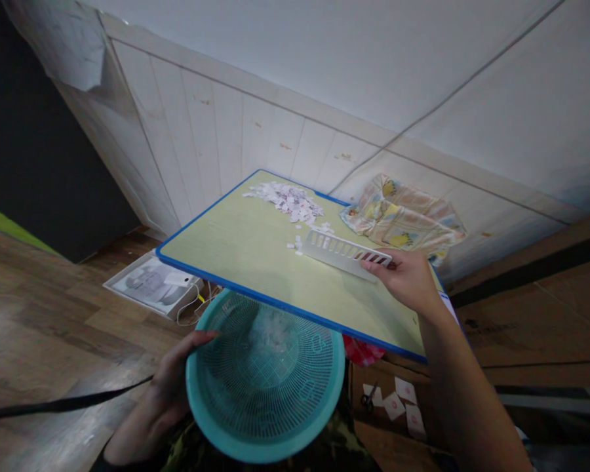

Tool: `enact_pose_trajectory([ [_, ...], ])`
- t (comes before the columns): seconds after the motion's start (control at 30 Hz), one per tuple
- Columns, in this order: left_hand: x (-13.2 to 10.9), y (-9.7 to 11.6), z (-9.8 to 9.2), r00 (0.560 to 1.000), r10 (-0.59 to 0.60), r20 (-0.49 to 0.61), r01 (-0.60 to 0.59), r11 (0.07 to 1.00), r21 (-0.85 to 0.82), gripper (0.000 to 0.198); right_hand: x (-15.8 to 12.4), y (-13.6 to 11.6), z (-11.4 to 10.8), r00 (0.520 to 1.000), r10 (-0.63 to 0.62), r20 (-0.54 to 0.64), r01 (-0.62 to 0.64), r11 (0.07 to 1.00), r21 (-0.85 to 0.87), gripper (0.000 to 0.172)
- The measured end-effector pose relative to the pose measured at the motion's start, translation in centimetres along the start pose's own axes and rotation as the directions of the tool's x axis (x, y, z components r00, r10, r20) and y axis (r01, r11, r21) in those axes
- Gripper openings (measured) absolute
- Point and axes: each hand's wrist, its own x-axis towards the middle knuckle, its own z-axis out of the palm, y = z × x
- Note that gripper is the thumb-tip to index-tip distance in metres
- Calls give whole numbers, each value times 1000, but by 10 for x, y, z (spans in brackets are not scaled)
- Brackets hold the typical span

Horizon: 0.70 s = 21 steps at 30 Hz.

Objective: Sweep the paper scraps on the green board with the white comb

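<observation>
the basket [275, 419] at the bottom centre looks made of plastic, smooth, with a soft shine on its rim. the slotted strip [339, 263], right of centre, also seems plastic, smooth and rather matt. the small scraps [288, 200] above centre look like paper. the counter [226, 242] has a smooth, matt top. the printed cloth [398, 219] at right is wrinkled. the floor [78, 295] at left appears wooden, slightly glossy.

Free rm front-L of tbl [216, 252] — scraps [290, 200] behind
</observation>
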Motion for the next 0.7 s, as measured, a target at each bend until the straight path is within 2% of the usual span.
enact_pose_trajectory([
  [0.13,1,2,0,1000,-12,3,12,1000,-10,15,-2,1,-7,998,7,-56,-10,999,-53,25],
  [0.43,-1,4,6,999,-35,-18,34,999,-13,16,8,-7,20,999,20,-28,-15,990,142,24],
  [0.53,0,3,3,1000,-31,1,31,999,-18,15,11,2,18,1000,22,-9,-21,997,77,26],
  [0.7,0,1,2,997,-59,-52,56,997,-62,12,10,27,7,994,68,-83,-68,998,7,28],
])
